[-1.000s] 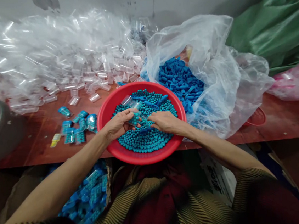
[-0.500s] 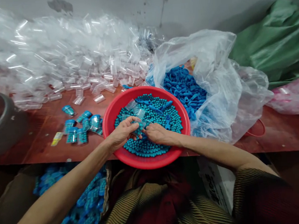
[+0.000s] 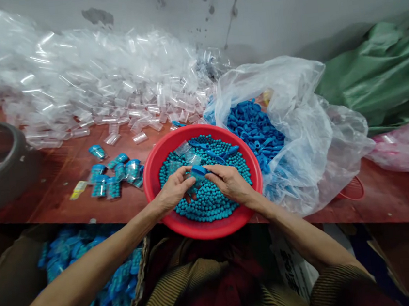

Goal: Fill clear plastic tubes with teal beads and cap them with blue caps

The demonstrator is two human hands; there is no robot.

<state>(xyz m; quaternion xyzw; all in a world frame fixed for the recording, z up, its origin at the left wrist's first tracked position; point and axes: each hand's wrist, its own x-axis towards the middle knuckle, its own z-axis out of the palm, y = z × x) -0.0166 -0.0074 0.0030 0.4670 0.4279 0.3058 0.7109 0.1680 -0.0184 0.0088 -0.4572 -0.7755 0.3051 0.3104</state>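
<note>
Over a red plastic basin (image 3: pixel 150 164) of teal beads (image 3: pixel 209 202), my left hand (image 3: pixel 174 189) pinches a small clear plastic pouch (image 3: pixel 194 181). My right hand (image 3: pixel 230 183) is closed on a small blue plastic scoop (image 3: pixel 199 170), held against the top of the pouch. The fingers partly hide the pouch, and how full it is cannot be made out. Other blue scoops (image 3: pixel 216 155) lie on the beads toward the back of the basin, beside a loose clear pouch (image 3: pixel 182 148).
Filled blue-topped packs (image 3: pixel 113 187) lie left of the basin. Behind them rises a heap of clear pouches (image 3: pixel 102 86). A clear bag (image 3: pixel 304 128) holding blue scoops (image 3: pixel 255 128) stands right. A grey tub (image 3: pixel 19 162) is far left; below sits a box of filled packs (image 3: pixel 108 280).
My right hand has risen from the beads and now holds the blue scoop at the pouch's top. My left hand keeps the pouch. The view has tilted slightly upward.
</note>
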